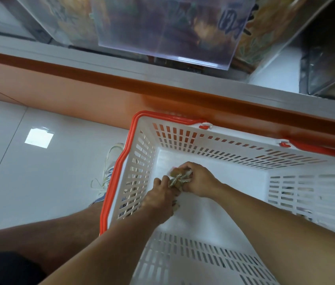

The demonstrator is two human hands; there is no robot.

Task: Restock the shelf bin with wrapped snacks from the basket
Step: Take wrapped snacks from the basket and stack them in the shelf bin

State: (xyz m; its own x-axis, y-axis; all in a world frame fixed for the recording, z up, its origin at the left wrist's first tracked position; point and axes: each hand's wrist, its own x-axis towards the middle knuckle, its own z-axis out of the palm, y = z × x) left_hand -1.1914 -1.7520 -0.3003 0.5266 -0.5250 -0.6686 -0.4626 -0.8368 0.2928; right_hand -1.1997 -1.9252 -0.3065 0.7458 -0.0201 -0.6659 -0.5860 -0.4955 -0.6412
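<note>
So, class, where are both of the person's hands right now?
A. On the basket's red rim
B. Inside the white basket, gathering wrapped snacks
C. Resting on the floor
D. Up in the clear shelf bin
B: the left hand and right hand meet on wrapped snacks at the bottom of the basket.

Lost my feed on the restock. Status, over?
Both hands, left and right, gripping wrapped snacks down in the basket. Rest of basket floor bare. Nothing blocking.

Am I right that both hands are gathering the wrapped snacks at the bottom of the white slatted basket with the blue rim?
Not quite: the head view shows the white slatted plastic basket has an orange-red rim. Both the left hand and right hand do hold the wrapped snacks at its bottom.
</note>
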